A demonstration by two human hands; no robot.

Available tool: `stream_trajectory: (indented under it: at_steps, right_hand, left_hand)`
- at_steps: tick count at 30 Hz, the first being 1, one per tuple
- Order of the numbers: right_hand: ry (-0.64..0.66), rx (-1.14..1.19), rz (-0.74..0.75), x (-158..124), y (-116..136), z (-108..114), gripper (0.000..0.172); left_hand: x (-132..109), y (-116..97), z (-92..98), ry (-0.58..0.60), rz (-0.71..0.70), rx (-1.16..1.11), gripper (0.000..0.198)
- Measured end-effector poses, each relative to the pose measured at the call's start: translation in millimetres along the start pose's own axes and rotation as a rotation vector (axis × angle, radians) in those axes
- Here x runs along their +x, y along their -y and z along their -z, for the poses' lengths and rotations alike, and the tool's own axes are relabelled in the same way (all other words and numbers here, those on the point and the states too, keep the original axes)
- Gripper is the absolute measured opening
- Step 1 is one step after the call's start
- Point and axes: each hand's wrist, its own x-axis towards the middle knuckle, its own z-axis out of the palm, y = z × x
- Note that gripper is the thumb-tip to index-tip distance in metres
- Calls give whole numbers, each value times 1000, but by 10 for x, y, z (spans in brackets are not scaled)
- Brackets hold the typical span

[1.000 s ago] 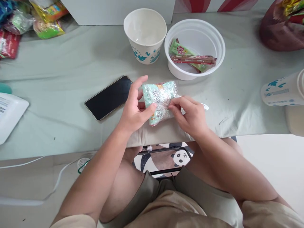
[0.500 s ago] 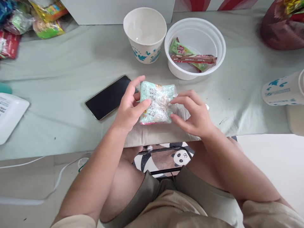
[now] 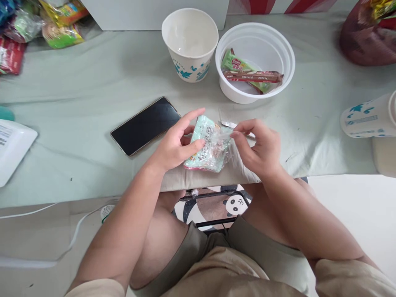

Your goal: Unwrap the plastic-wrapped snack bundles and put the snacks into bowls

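A stack of small mint-green packets in clear plastic wrap (image 3: 207,144) is tilted over the table's front edge. My left hand (image 3: 177,144) grips its left side, thumb on top and fingers around the far side. Pinched between thumb and forefinger of my right hand (image 3: 261,144) is a loose bit of the clear wrap, pulled up at the stack's right side. A thin whitish strip (image 3: 229,124) lies partly behind my right fingers; I cannot make out what it is. Left of the stack lies a black phone (image 3: 145,126).
Beyond my hands stand a large paper cup (image 3: 193,45) and a white plastic bowl (image 3: 227,88) with several wrapped snacks. Another paper cup (image 3: 365,117) lies at the right. Snack packets (image 3: 62,35) are heaped back left, and a white device (image 3: 15,148) sits at the left edge.
The wrapped stack has turned and tipped slightly toward me. My right fingers have closed on the clear wrap and pulled it up. The whitish strip has come into view.
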Motion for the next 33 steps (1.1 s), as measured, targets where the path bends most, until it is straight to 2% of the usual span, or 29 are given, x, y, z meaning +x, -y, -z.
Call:
stream_trajectory:
  at_steps: [3,8,11,13,14,16,17,18,20,22,25,28,33]
  right_hand:
    - [-73,85,-148,5,2,33,20]
    - [-152,273,-269,91,-161,63,25]
    - [-168,399,-438,177,-298,59,24]
    - [-242,463,-507,211,-338,65,19]
    - [-307,479,-493,212,-334,74,15]
    - [-422,459,-363,176,-278,98,9]
    - [-428,422,-249,141,-235,106,7]
    - [-380,368,-108,100,-189,105,6]
    - [-187,217,174,16,-107,70,12]
    - [-40,51,337,-44,-55,-1,26]
    - [-34,-65,337,-68,-23,-92,27]
    - [-54,-21,360,-57,1,-91,21]
    - [-65,41,450,-95,71,-26,22]
  left_hand:
    - [-9,-31,10,70,11,-19,75]
    - [-14,-75,8,176,17,-36,69]
    - [-19,-78,0,163,50,-58,66]
    - [-16,-61,-2,123,68,-67,62]
    - [-10,-51,-4,89,64,-75,59]
    - [10,-41,-14,5,41,-99,53]
    - [23,-44,-23,-34,35,-117,50]
    - [35,-55,-36,-64,38,-139,47]
    - [58,-89,-68,-97,73,-188,44]
    - [73,-128,-100,-124,111,-226,41]
    - [79,-160,-133,-200,140,-257,40]
    - [83,-171,-143,-292,179,-309,40]
    - [117,-221,-126,-456,174,-432,33]
